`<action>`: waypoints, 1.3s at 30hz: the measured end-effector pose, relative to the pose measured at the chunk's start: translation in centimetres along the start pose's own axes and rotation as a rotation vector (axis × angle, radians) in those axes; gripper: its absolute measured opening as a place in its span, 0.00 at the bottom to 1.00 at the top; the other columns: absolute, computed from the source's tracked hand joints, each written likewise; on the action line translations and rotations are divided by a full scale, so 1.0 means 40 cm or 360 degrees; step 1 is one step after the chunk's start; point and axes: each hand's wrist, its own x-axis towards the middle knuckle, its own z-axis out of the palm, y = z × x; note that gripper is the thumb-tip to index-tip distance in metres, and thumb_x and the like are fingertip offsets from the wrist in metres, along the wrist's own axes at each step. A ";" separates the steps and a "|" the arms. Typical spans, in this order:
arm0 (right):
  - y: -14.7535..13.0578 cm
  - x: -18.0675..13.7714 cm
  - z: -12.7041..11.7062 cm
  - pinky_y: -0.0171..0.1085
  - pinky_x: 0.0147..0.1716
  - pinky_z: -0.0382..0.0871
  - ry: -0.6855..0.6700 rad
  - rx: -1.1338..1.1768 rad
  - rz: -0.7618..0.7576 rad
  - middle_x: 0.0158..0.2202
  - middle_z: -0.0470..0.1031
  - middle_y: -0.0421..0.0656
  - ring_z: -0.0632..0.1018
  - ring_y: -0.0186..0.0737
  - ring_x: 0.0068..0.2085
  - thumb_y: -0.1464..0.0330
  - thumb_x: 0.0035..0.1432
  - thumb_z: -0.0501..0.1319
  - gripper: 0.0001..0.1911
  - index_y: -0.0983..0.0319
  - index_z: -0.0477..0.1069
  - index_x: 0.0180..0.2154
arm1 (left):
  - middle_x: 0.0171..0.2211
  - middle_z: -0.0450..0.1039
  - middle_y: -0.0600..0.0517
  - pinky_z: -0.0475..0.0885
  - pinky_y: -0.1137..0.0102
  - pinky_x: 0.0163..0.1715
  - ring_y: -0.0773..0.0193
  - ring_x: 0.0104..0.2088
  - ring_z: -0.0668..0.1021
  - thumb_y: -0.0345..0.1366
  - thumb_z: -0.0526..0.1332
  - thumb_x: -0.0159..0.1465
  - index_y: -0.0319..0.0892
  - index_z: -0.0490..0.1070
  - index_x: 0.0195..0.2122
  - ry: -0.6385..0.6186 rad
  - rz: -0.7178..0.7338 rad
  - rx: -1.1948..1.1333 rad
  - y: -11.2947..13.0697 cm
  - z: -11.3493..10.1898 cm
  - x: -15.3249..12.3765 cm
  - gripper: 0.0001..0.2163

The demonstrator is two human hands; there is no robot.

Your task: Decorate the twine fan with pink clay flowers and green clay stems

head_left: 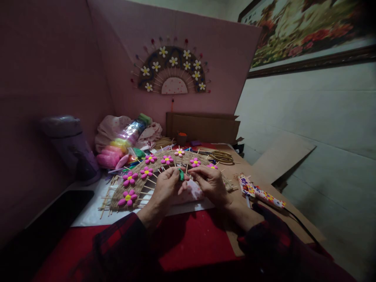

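Observation:
A half-round woven fan piece [138, 184] with wooden sticks and several pink clay flowers lies on a white sheet. Both my hands hover over its middle. My left hand [168, 187] is closed, pinching a small green lump of clay [181, 174] between thumb and fingers. My right hand [209, 182] is curled beside it, its fingertips meeting the same green lump from the right. A pale dotted half-disc [192, 192] at the fan's centre shows between my hands.
Bags of coloured clay [123, 147] lie at the back left beside a purple container [69, 145]. Scissors [220, 156] rest behind the fan, and a patterned glue gun [258, 192] lies at the right. A finished fan [173, 70] hangs on the pink board. A dark phone [64, 207] lies at left.

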 end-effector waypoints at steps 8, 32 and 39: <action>-0.004 0.003 -0.003 0.34 0.31 0.67 0.0002 0.0025 -0.0013 0.28 0.77 0.42 0.75 0.36 0.30 0.70 0.58 0.59 0.06 0.62 0.76 0.32 | 0.28 0.76 0.46 0.72 0.73 0.24 0.63 0.27 0.78 0.30 0.66 0.53 0.35 0.71 0.40 0.0087 -0.0147 -0.0119 0.006 0.003 0.000 0.13; 0.010 0.012 0.009 0.34 0.26 0.68 0.0078 0.0036 0.0017 0.24 0.75 0.41 0.74 0.35 0.25 0.68 0.58 0.59 0.07 0.61 0.76 0.33 | 0.26 0.75 0.50 0.66 0.77 0.18 0.71 0.19 0.73 0.39 0.70 0.46 0.36 0.68 0.33 0.0093 0.0043 0.0049 -0.005 -0.009 0.014 0.17; -0.019 0.078 0.022 0.35 0.36 0.70 0.0117 -0.0059 -0.0212 0.33 0.78 0.43 0.77 0.36 0.34 0.69 0.59 0.57 0.07 0.61 0.75 0.34 | 0.21 0.72 0.55 0.63 0.75 0.13 0.70 0.13 0.70 0.35 0.66 0.48 0.36 0.67 0.34 0.0083 0.0094 0.0164 0.000 -0.012 0.019 0.14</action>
